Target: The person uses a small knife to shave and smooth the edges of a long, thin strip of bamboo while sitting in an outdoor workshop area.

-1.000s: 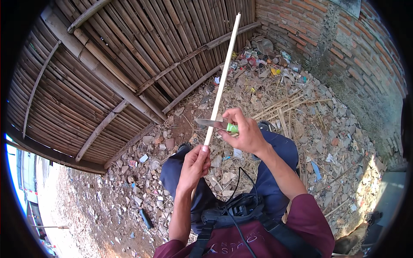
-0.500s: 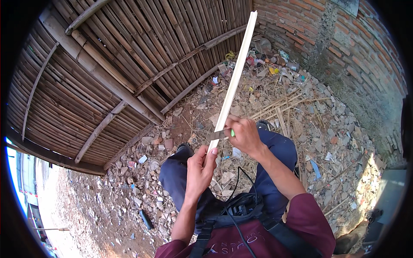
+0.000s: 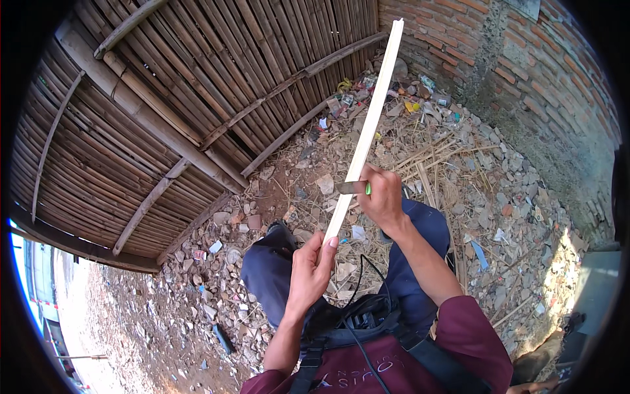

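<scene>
A long pale strip, apparently split bamboo [image 3: 373, 121], slants up and away from me toward the wall corner. Its near end is gripped in my left hand [image 3: 312, 268], the thumb lying along it. My right hand [image 3: 382, 197] is closed round the green handle of a knife [image 3: 351, 188]. The knife's dark blade lies across the strip, a little beyond my left hand. My right fingers hide most of the handle. Both hands are above the ground, between my bent knees.
A slatted bamboo wall [image 3: 216, 72] rises at the left and a brick wall [image 3: 551, 72] at the right. Stones, litter and dry stalks [image 3: 426, 157] cover the ground. A dark cable [image 3: 359, 282] hangs by my lap. A dark bottle-like object [image 3: 223, 339] lies at lower left.
My right hand and the knife have moved up along the strip, away from my left hand. The strip has shifted slightly right, and my left hand slightly right and down with it.
</scene>
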### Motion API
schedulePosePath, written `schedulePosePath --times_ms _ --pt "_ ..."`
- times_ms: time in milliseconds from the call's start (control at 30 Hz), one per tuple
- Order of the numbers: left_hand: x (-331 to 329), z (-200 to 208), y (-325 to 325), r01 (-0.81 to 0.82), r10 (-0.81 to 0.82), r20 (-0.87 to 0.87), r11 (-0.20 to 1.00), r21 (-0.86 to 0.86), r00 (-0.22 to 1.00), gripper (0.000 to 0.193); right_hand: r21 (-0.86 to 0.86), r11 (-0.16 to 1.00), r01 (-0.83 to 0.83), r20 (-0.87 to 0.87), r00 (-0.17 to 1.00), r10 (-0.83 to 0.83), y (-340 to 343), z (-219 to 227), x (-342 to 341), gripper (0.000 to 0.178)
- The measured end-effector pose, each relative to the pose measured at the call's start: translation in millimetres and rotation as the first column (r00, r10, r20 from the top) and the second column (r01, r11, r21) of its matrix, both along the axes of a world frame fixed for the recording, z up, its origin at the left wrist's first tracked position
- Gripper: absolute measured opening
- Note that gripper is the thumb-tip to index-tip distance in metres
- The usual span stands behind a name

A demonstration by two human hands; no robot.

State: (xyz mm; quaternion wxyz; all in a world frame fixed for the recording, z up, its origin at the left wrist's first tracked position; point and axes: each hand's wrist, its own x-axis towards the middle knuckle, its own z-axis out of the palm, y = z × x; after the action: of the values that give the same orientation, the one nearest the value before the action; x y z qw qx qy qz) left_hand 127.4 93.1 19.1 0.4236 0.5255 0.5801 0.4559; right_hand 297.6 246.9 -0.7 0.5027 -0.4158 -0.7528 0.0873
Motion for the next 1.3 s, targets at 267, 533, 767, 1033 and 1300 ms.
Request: schedulePosePath --times_ms 267,533,767,1033,1300 --pt "-2 -3 0 0.013 -0.012 0.07 1.0 -0.022 0.997 0.036 0.034 0.993 -0.111 0.056 0.993 0.109 -3 -6 -4 0.007" --pt "3 0 -8 -0.002 0.003 -0.027 1.0 0.012 1.0 0.035 0.03 0.997 -0.074 0.049 0.996 0.073 -4 -3 -1 0.009" --pt "-1 -2 -15 0.006 -0.006 -0.003 1.0 -0.022 1.0 0.035 0.048 0.997 -0.06 0.053 0.997 0.057 -7 -1 -4 0.01" --pt "-1 -2 -21 -0.002 0.002 -0.008 1.0 0.004 1.0 0.036 0.064 0.998 -0.026 0.049 0.999 0.023 -5 -1 -7 0.013" --pt "-4 -14 -36 0.031 -0.028 0.047 0.997 -0.068 0.998 0.034 0.013 0.995 0.095 0.005 0.995 -0.095 15 -4 5 0.016"
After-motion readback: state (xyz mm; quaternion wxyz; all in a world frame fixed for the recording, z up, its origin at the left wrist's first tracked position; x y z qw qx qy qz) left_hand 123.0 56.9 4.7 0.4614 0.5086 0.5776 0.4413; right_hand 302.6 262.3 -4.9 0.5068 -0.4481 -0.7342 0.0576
